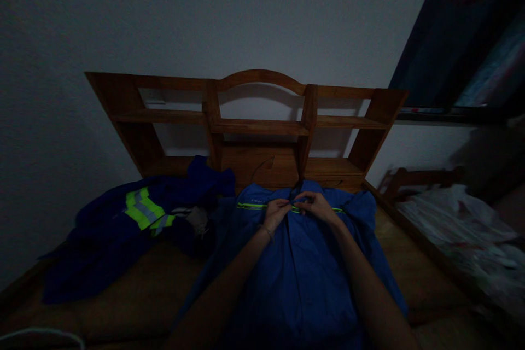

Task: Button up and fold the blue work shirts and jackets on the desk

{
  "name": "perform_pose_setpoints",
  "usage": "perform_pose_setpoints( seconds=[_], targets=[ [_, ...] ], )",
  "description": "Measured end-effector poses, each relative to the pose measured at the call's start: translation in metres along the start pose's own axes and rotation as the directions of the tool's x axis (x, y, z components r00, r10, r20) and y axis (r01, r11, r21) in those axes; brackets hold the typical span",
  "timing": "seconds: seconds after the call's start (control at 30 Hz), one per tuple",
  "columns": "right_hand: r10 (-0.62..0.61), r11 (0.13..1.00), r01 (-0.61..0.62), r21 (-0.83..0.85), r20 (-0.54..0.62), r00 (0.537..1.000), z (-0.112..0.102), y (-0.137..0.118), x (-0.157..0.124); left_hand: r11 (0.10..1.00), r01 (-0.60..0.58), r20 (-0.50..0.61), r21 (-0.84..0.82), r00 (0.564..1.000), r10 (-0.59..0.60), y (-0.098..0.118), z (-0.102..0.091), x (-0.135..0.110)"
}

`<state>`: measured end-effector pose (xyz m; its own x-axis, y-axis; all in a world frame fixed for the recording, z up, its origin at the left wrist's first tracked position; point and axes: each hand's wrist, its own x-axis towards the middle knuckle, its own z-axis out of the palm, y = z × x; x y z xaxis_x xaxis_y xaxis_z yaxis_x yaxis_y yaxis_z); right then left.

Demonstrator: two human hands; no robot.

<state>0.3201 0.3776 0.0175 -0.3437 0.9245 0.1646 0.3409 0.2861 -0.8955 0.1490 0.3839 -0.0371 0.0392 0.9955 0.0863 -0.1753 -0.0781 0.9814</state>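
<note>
A blue work shirt (305,279) with a thin yellow-green stripe across the chest lies spread flat on a bed in front of me. My left hand (275,212) and my right hand (315,205) meet at the shirt's front, just below the collar. The fingers of both hands are curled and pinch the cloth along the button line. A thin bracelet sits on my left wrist. The room is dim, so whether a button sits between the fingers stays hidden.
A dark blue garment (123,229) with bright reflective bands lies crumpled to the left. A wooden headboard with shelves (254,126) stands behind against the wall. White plastic bags or cloth (459,224) are heaped at the right beside a wooden frame.
</note>
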Motion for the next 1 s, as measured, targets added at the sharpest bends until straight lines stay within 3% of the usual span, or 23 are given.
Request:
perform_pose_setpoints(
  seconds=[0.17,0.5,0.8,1.0],
  targets=[
    [0.021,0.999,-0.021,-0.031,0.016,1.000,0.002,-0.003,0.000,0.999,-0.021,0.004,0.027,1.000,0.021,-0.001,-0.001,0.001],
    [-0.006,0.998,0.006,-0.067,-0.001,1.000,-0.002,0.006,0.001,0.997,-0.069,0.126,-0.025,0.989,0.072,0.003,-0.006,0.001],
    [-0.014,0.999,0.013,0.038,0.036,0.999,-0.006,0.011,0.002,0.997,-0.060,0.207,-0.047,0.976,0.069,0.011,-0.012,0.000],
    [0.009,1.000,-0.009,0.009,0.003,1.000,-0.009,0.016,0.004,0.996,-0.081,0.154,-0.027,0.985,0.084,0.005,-0.007,0.002]
  ],
)
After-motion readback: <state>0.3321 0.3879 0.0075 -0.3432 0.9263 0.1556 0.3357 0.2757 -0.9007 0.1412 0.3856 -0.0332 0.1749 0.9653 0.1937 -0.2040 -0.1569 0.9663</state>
